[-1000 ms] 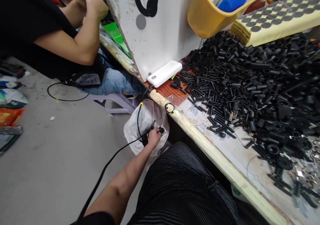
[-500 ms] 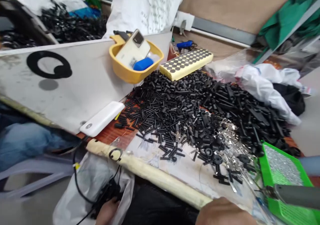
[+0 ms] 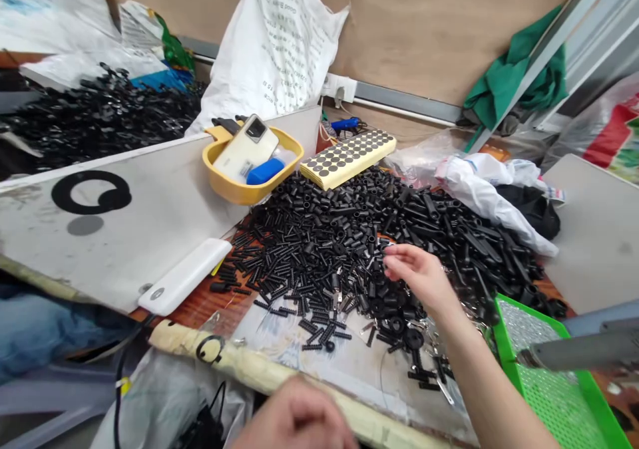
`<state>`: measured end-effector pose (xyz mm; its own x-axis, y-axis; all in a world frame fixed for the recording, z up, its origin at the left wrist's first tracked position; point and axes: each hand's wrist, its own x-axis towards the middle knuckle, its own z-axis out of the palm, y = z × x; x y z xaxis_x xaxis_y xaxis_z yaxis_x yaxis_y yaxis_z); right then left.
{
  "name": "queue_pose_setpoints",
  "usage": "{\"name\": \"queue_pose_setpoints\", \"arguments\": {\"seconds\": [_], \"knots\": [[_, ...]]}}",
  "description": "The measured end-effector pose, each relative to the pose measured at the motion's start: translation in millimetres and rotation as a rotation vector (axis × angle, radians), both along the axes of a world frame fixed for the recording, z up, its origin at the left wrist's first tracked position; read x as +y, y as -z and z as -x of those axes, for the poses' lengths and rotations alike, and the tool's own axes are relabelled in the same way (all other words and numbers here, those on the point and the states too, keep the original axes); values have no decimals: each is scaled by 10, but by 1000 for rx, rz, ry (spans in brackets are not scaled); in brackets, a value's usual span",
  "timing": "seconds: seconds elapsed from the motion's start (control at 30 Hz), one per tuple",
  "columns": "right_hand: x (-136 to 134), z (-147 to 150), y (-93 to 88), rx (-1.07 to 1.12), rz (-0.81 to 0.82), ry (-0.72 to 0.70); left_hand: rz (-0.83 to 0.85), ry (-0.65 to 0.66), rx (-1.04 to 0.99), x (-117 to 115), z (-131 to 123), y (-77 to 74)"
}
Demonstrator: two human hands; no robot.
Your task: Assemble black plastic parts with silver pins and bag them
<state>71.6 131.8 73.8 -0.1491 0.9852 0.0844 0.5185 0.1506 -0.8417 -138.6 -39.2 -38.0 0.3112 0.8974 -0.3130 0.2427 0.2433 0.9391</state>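
A large heap of small black plastic parts (image 3: 329, 249) covers the wooden tabletop, with ribbed tubes, short sleeves and round pieces among them. My right hand (image 3: 417, 273) hovers low over the heap's right side, with curled fingers apart and nothing visible in them. Shiny metal clips (image 3: 344, 296) lie among the parts near it. My left hand (image 3: 294, 416) is blurred at the bottom edge, just in front of the cream padded table edge (image 3: 249, 369). What its fingers hold is hidden.
A green mesh tray (image 3: 549, 389) sits at the right, under a grey cylindrical tool (image 3: 584, 352). A white panel (image 3: 114, 236), white power bank (image 3: 184, 276), yellow basket (image 3: 294, 146) holding a phone, and sticker sheet (image 3: 347, 159) border the heap. A white bag (image 3: 164, 402) hangs below the edge.
The view has swung from the white bag up to the table. My left hand has come out of the bag to the table edge, and my right hand has risen over the heap.
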Motion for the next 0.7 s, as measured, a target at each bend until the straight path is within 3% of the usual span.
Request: {"name": "queue_pose_setpoints", "arguments": {"seconds": [0.03,0.1,0.17,0.27,0.4,0.6,0.7], "knots": [[147,-27,58,-87,6,23,-17,-6,-175,180,-75,-146],[372,-99,138,-199,-3,82,-123,-166,-320,505,-231,-349],[497,-154,175,-296,0,100,-164,-208,-330,712,-376,-401],[552,-97,208,-371,24,-19,-424,-244,-181,771,-511,-290],[525,292,300,-400,18,-243,-799,-206,18,657,-544,-155],[329,1146,444,-371,-9,-547,-828,-5,340,671,-593,-107],[315,1371,446,-397,-14,-587,-830,41,408,671,-601,-101]]}}
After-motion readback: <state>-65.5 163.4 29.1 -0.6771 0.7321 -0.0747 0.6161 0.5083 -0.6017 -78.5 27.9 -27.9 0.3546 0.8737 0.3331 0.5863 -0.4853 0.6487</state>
